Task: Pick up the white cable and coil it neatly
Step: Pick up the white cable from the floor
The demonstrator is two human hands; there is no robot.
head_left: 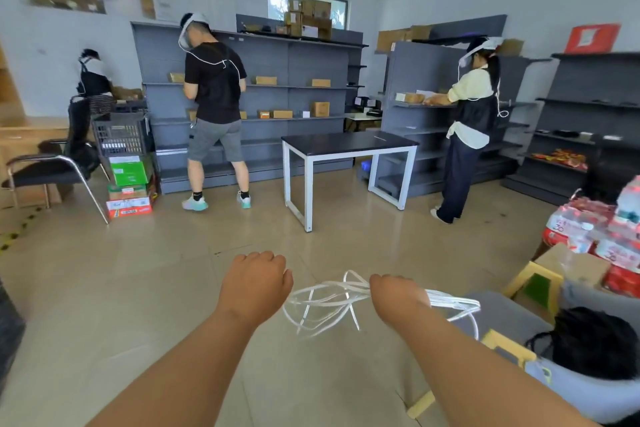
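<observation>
The thin white cable (349, 289) is up off the floor, with several loose, uneven loops gripped by the right hand (398, 298). The left hand (256, 284) is curled beside them, its hold unclear. Neatening remains.

White cable (450, 302), black-topped white-legged table (346, 143), grey shelves (311, 55)

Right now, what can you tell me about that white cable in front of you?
The white cable is thin, smooth and plastic-looking, gathered into several loose, uneven loops held in the air above the floor. The right hand grips the bundled strands; loops fan out towards the left hand, curled at their edge, though whether it holds a strand is unclear.
</observation>
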